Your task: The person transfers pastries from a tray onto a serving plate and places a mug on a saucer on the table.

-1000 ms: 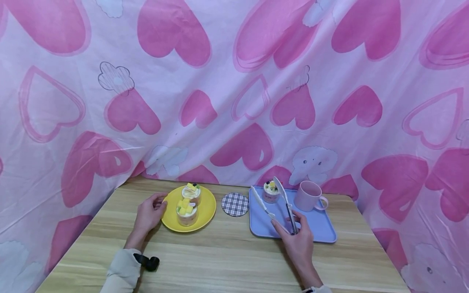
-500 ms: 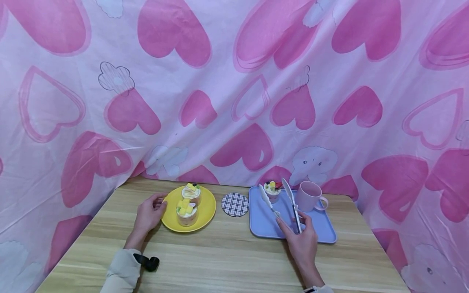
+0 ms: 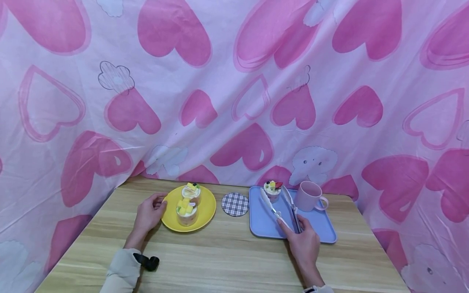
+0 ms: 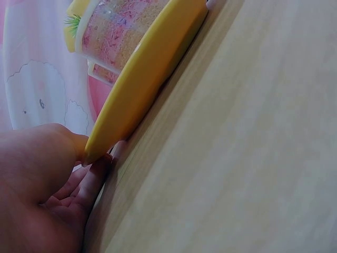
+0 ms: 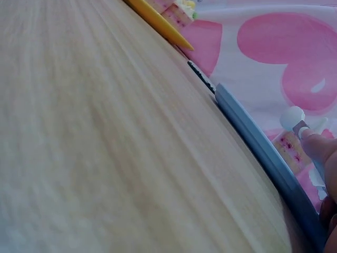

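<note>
My left hand point(image 3: 148, 213) pinches the left rim of a yellow plate point(image 3: 209, 203); in the left wrist view the thumb is at the rim and fingers reach beneath it. Two dessert cups sit on the plate: a front cup point(image 3: 187, 213) with yellow cubes on top and a rear cup point(image 3: 192, 191). My right hand point(image 3: 304, 244) grips a pair of tongs point(image 3: 272, 206) with pale tips. Their arms are spread, one on each side of a third dessert cup point(image 3: 272, 194) with a strawberry slice, on a blue tray point(image 3: 261, 228).
A pink mug point(image 3: 307, 196) stands on the tray, right of the tongs. Between plate and tray lies a round checked coaster point(image 3: 234, 204). A pink heart-patterned cloth point(image 3: 220, 154) hangs behind the wooden table point(image 3: 220, 260).
The right hand and tongs have shifted right, then lower, so the tips go from above the tray's dessert cup to either side of it. The left hand and plate stay put.
</note>
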{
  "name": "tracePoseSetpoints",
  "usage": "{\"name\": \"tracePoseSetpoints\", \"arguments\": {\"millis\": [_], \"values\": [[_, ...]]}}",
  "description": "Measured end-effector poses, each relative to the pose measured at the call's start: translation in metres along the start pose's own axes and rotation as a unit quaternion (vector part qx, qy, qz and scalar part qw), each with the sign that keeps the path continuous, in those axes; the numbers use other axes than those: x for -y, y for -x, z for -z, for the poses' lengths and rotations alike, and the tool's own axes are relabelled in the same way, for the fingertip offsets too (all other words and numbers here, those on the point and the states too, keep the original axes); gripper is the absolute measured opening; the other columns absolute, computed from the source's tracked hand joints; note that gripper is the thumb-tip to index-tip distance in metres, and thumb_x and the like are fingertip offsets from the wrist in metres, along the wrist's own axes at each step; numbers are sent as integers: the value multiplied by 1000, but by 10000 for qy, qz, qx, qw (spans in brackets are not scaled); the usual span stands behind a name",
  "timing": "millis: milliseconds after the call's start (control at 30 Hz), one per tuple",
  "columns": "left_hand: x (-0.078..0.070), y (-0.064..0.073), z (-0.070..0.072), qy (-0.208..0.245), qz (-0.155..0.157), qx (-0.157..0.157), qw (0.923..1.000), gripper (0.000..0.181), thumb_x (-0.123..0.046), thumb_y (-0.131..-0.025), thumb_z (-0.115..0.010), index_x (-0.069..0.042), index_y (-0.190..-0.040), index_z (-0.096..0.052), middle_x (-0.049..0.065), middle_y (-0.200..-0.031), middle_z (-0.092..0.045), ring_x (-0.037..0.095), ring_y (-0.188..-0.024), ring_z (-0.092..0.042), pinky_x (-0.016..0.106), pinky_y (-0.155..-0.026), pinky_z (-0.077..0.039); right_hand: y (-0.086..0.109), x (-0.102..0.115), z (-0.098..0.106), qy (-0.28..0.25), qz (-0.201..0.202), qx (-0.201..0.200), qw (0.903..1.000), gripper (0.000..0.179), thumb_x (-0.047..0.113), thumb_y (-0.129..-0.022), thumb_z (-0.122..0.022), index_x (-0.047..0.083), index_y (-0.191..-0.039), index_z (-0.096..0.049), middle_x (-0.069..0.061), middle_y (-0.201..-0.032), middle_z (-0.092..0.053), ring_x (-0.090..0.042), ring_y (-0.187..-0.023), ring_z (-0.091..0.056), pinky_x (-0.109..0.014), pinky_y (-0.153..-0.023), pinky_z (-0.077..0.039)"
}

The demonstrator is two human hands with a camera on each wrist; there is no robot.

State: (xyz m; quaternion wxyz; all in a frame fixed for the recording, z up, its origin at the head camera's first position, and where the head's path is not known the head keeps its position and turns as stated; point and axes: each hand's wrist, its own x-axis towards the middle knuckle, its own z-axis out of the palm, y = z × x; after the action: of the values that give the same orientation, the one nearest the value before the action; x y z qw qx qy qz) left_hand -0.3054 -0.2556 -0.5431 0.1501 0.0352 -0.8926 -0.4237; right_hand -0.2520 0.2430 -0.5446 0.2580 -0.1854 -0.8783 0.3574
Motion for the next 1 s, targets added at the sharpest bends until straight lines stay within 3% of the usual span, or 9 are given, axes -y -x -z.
{"name": "tracePoseSetpoints", "arguments": {"millis": [233,567,1000], "values": [[0,0,0,8,18,7,10000,32,-15,-99,-62,-7,-130,-64,15,-112,-71,26,-98,-69,37,-82,-62,0,0,1,295,112,5,9995,95,79,-62,-77,10,-128,-68,-20,-123,-70,-43,-109,-67,-52,-83,-52],[-2,-1,0,7,123,44,9999,32,-15,-100,-61,-8,-131,-63,16,-114,-70,26,-99,-69,39,-83,-62,-1,0,2,556,70,294,9980,98,79,-65,-75,8,-132,-66,-20,-125,-69,-39,-108,-68,-52,-86,-55],[-3,-1,0,17,250,88,9996,33,-16,-100,-60,-9,-133,-62,16,-117,-70,26,-100,-69,40,-84,-62,-2,-2,1,632,119,253,9976,91,78,-68,-73,13,-132,-67,-20,-121,-70,-41,-111,-66,-53,-86,-54]]}}
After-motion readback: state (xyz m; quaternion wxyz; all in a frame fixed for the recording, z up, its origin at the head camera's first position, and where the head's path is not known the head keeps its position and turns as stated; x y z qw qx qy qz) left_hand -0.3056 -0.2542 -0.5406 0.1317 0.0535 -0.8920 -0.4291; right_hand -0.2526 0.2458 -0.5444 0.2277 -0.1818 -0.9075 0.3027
